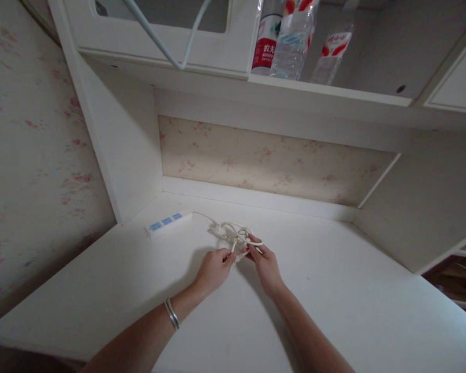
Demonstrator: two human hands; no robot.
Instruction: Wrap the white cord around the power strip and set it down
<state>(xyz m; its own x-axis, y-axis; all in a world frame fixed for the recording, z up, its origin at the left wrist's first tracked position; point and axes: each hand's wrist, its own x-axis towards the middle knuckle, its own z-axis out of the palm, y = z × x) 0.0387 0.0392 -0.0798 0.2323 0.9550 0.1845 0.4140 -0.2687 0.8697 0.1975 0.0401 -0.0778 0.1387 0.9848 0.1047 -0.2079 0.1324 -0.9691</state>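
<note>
A white power strip with blue socket faces lies at the left of the white desktop. Its white cord runs right into a loose, tangled bundle of loops near the middle. My left hand, below a silver bangle on the wrist, pinches a strand at the bundle's near left side. On the right side of the bundle, my right hand grips other loops between thumb and fingers. Some of the cord is hidden behind the fingers.
White desktop spreads around the hands, with a side panel at left and another at right. Overhead, a shelf holds a red-labelled bottle and clear bottles. A pale looped rod hangs in front of the cabinet.
</note>
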